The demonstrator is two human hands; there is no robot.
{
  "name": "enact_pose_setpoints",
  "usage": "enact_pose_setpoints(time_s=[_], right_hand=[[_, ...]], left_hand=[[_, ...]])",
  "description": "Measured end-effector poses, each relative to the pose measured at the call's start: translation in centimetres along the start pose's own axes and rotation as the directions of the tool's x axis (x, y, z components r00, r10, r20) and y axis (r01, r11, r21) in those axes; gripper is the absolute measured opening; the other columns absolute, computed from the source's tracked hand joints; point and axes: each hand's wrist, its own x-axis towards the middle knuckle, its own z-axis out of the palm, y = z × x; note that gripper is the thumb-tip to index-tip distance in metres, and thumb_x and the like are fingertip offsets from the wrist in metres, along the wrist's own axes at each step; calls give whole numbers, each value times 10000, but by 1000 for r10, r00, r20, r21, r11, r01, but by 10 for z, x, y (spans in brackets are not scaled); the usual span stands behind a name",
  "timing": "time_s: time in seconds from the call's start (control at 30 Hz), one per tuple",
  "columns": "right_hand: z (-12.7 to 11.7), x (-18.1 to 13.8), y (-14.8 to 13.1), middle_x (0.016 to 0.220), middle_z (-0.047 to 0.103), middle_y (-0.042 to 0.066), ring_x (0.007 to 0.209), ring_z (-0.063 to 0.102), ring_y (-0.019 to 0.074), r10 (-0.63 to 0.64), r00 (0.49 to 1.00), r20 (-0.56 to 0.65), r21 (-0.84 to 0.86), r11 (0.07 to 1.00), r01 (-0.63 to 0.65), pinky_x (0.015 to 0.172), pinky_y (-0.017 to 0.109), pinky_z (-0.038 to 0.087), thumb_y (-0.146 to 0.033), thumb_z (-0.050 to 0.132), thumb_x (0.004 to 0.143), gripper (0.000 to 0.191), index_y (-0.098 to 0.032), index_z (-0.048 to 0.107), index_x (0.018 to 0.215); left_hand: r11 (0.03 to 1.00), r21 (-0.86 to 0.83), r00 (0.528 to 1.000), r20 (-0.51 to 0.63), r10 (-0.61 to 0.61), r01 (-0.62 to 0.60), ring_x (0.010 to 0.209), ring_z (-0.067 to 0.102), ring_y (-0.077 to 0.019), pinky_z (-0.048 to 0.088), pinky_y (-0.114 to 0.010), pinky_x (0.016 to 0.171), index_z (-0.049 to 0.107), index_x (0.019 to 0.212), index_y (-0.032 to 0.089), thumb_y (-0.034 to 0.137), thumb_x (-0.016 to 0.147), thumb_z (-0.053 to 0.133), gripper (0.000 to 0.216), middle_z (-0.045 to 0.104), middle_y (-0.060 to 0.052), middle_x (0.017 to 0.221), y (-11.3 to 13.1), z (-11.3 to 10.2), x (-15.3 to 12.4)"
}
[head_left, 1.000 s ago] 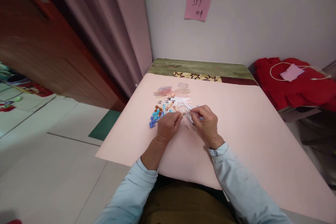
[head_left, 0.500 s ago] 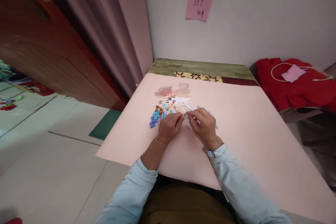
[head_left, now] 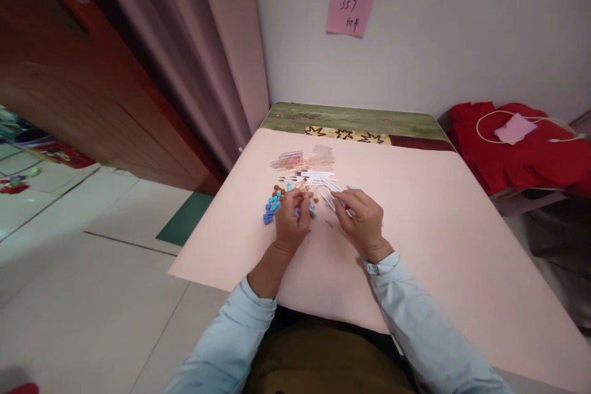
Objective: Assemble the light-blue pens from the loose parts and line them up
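My left hand is closed in a pinch over the pen parts, and whatever its fingertips hold is too small to name. To its right, my right hand also pinches, with its fingertips by the white pen refills; I cannot make out what is in them. The two hands are apart. Blue caps, turquoise caps and brown caps lie left of my left hand. Farther back are dark-tipped white refills and a pile of clear tubes.
A pale pink sheet covers most of the table, whose green back edge shows by the wall. A pink note is stuck on the wall. Red cloth with a white cord lies at right. A wooden door and a curtain stand left.
My hands were together at the fingertips over a small part. Now they are apart: the left has moved left and slightly up, while the right has moved slightly right.
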Motion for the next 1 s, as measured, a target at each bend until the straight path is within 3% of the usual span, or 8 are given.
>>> enact_pose_setpoints(time_s=[0.1, 0.2, 0.27, 0.4, 0.53, 0.7, 1.0], right_hand=[[2, -1, 5, 937, 721, 40, 703, 635, 139, 116, 991, -65, -45, 992, -119, 688, 275, 471, -226, 577, 909, 188, -226, 728, 1021], [5, -2, 8, 950, 713, 35, 717, 631, 142, 154, 988, -27, -90, 984, -156, 686, 272, 454, -212, 569, 897, 192, -232, 732, 997], [8, -3, 8, 950, 709, 34, 780, 637, 157, 139, 990, 9, -112, 984, -137, 718, 277, 446, -196, 563, 889, 199, -238, 735, 981], [10, -5, 9, 907, 705, 36, 814, 621, 176, 92, 994, 61, -160, 984, -81, 722, 290, 413, -188, 560, 893, 195, -240, 743, 940], [12, -5, 10, 852, 696, 30, 786, 596, 176, 40, 986, 161, -194, 981, -8, 706, 306, 367, -212, 590, 898, 162, -243, 747, 923], [18, -7, 13, 806, 678, 37, 795, 581, 187, 30, 949, 313, -261, 964, 55, 688, 323, 322, -266, 637, 898, 115, -238, 748, 905], [25, -7, 14, 769, 661, 35, 762, 563, 183, 48, 942, 332, -321, 945, 65, 682, 326, 300, -264, 632, 907, 150, -226, 729, 800]], left_hand=[[999, 27, 999, -30, -33, 34, 585, 662, -108, 539, -245, 624, 514, 1123, 193, 306, 965, 517, 194, 761, -55, 926, 1, 0, 2], [998, 70, 999, -38, 3, -1, 696, 692, -134, 549, -260, 709, 495, 1270, 171, 312, 955, 535, 347, 756, -48, 874, 2, 0, 4], [997, 78, 999, -38, 26, -23, 697, 686, -127, 550, -256, 722, 471, 1356, 171, 306, 967, 507, 413, 754, -52, 911, 1, -1, 4], [991, 121, 998, 33, 56, -59, 675, 674, -114, 550, -243, 717, 563, 1309, 205, 319, 972, 497, 362, 746, -50, 960, -2, -2, 2], [992, 116, 999, 20, 36, -39, 628, 659, -112, 548, -241, 698, 466, 1399, 192, 325, 977, 491, 443, 736, -21, 859, -2, -1, 1], [985, 158, 997, -13, 78, -75, 764, 701, -146, 551, -267, 757, 544, 1258, 182, 321, 953, 545, 335, 744, -50, 902, 0, 1, 2], [966, 188, 984, 71, 165, -176, 805, 691, -154, 533, -272, 760, 632, 1018, 197, 276, 939, 568, 129, 728, -50, 892, -3, 2, 3]])
